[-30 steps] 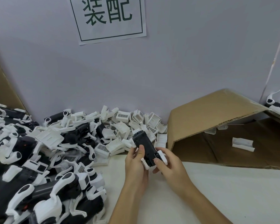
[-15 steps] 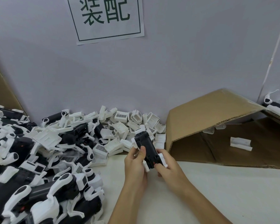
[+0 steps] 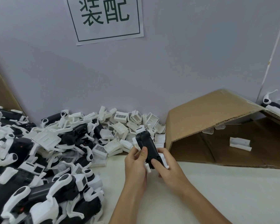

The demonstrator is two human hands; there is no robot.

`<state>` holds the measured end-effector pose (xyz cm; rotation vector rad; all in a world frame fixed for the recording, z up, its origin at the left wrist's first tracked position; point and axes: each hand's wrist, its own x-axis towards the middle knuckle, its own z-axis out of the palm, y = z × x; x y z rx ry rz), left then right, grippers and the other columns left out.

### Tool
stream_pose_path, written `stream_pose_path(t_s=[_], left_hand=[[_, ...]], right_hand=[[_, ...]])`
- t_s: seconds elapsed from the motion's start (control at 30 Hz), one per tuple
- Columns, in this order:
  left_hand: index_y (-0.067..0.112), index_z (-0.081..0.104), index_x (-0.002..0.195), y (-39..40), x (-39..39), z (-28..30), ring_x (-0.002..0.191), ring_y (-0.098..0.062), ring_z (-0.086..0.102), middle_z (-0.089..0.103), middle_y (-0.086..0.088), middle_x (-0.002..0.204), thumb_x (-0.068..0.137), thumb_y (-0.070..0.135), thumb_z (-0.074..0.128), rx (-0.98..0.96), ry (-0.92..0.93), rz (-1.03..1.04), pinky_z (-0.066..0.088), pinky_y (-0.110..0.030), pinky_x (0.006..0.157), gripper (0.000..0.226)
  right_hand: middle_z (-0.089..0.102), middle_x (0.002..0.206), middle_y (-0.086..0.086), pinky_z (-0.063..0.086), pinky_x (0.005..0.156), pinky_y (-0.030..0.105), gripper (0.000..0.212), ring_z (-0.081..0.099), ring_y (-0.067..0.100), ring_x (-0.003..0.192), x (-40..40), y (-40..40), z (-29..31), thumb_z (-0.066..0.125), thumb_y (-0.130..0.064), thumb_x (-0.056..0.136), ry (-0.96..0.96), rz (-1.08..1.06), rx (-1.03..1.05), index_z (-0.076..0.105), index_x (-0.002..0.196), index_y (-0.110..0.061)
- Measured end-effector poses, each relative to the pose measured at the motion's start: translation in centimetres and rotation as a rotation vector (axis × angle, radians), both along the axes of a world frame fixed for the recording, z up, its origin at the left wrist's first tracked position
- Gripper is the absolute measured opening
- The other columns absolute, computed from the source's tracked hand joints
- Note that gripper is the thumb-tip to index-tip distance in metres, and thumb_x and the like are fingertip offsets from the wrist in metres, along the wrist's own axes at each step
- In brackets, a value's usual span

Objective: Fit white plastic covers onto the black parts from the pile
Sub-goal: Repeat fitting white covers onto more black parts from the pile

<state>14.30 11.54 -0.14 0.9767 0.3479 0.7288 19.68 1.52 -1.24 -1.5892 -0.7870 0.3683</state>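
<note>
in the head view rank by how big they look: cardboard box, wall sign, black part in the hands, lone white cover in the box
1. cardboard box
2. wall sign
3. black part
4. lone white cover, though it lies farther from the camera

Only one view — the head camera, looking forward and down from close above the white table (image 3: 233, 191), facing the wall (image 3: 184, 70) and its paper sign (image 3: 107, 18).
</note>
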Motion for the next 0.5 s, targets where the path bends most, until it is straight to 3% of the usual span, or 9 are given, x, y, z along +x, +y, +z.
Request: stream_pose_path(t_s=[0.07,0.17,0.3,0.4,0.5], left_hand=[[0.006,0.070,0.104,0.00,0.04,-0.05,0.080,-0.026,0.074,0.075,-0.015,0.089,0.099,0.006,0.055,0.003,0.004,0.005,0.058,-0.031,0.061,0.015],[0.005,0.069,0.104,0.06,0.10,-0.17,0.080,-0.027,0.073,0.075,-0.015,0.087,0.099,0.007,0.056,0.006,0.024,0.016,0.059,-0.034,0.062,0.015],[0.007,0.070,0.099,0.03,0.11,-0.31,0.077,-0.027,0.072,0.074,-0.012,0.083,0.099,0.008,0.056,0.007,0.044,0.019,0.059,-0.038,0.067,0.015],[0.007,0.071,0.100,0.11,0.13,-0.28,0.077,-0.026,0.071,0.074,-0.013,0.084,0.099,0.009,0.056,0.008,0.045,0.021,0.056,-0.045,0.075,0.015],[0.007,0.072,0.100,0.15,0.14,-0.26,0.078,-0.026,0.071,0.074,-0.014,0.085,0.099,0.009,0.056,0.004,0.045,0.030,0.057,-0.044,0.076,0.016]], right_hand=[[0.064,0.097,-0.030,0.050,0.070,0.016,0.022,0.062,-0.006,0.087,0.01,0.05,-0.07,0.055,-0.029,0.094,-0.007,-0.002,-0.014,0.052,0.109,-0.045],[0.066,0.101,-0.022,0.049,0.074,0.017,0.031,0.061,-0.004,0.088,0.16,-0.04,-0.22,0.053,-0.016,0.100,0.003,-0.001,-0.043,0.051,0.111,-0.045],[0.065,0.108,-0.019,0.047,0.078,0.023,0.030,0.059,0.002,0.088,0.21,-0.10,-0.12,0.055,-0.026,0.091,0.025,0.027,-0.043,0.051,0.113,-0.045],[0.066,0.097,-0.020,0.045,0.070,0.022,0.038,0.055,0.009,0.075,0.22,-0.04,-0.18,0.050,-0.032,0.078,0.041,0.044,-0.043,0.052,0.113,-0.045],[0.064,0.092,-0.016,0.042,0.061,0.020,0.040,0.048,0.007,0.065,0.26,0.06,-0.33,0.049,-0.029,0.077,0.052,0.053,-0.033,0.052,0.114,-0.043]])
